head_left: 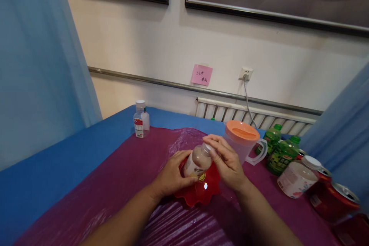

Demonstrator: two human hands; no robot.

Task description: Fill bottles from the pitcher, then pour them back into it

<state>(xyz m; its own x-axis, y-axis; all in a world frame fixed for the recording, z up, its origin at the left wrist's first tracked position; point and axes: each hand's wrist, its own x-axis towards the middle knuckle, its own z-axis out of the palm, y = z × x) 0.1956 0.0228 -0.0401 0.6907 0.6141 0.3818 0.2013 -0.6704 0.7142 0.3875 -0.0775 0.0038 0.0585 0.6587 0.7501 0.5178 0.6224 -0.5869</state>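
Hands grip one beige bottle (198,160) over one red bowl (201,192): left hand (172,175) on body, right hand (225,157) on cap.

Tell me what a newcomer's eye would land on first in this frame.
Most striking are the two hands at the centre: the left hand grips a small bottle of pale drink, tilted over a red scalloped bowl, while the right hand pinches its cap. Just behind to the right stands a clear pitcher with an orange lid, and green bottles and red cans crowd the right edge of the purple plastic sheet.
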